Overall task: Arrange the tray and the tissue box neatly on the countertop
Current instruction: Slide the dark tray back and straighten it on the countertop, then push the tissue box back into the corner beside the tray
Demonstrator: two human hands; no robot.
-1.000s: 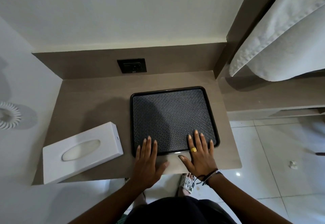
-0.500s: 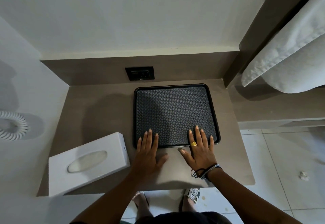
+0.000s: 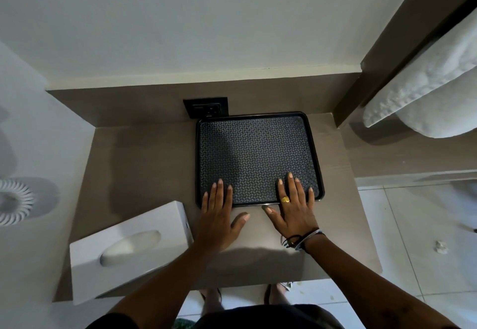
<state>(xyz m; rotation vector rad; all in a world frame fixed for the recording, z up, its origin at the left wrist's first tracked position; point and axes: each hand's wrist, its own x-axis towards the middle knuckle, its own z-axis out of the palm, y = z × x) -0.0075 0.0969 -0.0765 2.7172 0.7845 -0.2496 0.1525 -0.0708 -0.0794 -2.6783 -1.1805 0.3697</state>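
Observation:
A black square tray [image 3: 258, 122] with a woven pattern lies on the brown countertop [image 3: 144, 163], its far edge against the back panel. My left hand [image 3: 219, 215] rests flat with its fingertips over the tray's near left rim. My right hand [image 3: 294, 210], wearing a gold ring, lies flat over the near right rim. Both hands have fingers spread and press on the tray without gripping it. A white tissue box [image 3: 129, 248] sits skewed at the counter's front left corner, apart from both hands.
A dark wall socket [image 3: 206, 108] sits in the back panel just behind the tray's left corner. White towels [image 3: 426, 91] hang at the upper right. A coiled white cord [image 3: 13, 199] hangs on the left wall. Tiled floor lies to the right.
The tray has slid away from me until its far edge meets the back panel. Both hands stayed flat on its near rim and moved with it.

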